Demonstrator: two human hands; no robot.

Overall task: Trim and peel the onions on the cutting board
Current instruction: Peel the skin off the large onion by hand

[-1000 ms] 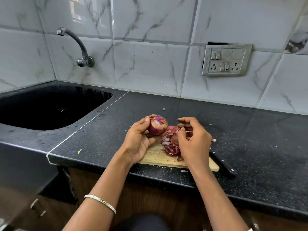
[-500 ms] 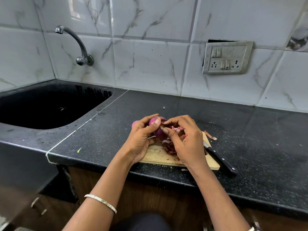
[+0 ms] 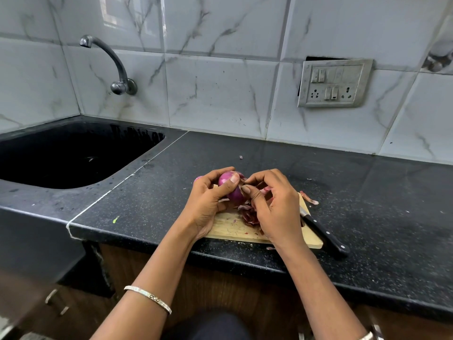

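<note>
Left hand [image 3: 208, 200] curled round red onion [image 3: 231, 186], right hand [image 3: 272, 204] pinching skin at frame centre: risks tearing short or slipping onto wooden cutting board [image 3: 228, 228].

2 onions [image 3: 232, 190], 1 knife [image 3: 323, 233], 1 board [image 3: 228, 227], 2 hands [image 3: 206, 204].

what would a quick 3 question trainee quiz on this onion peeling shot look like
1. True or false: the knife is in the right hand.
2. Which hand grips the onion? A) left hand B) right hand C) neither
3. Fill in: the loose onion skins lie on the ___.

Key: 1. False, it lies on the counter beside the board, blade partly on it. 2. A; the right hand pinches at the skin. 3. cutting board.
</note>
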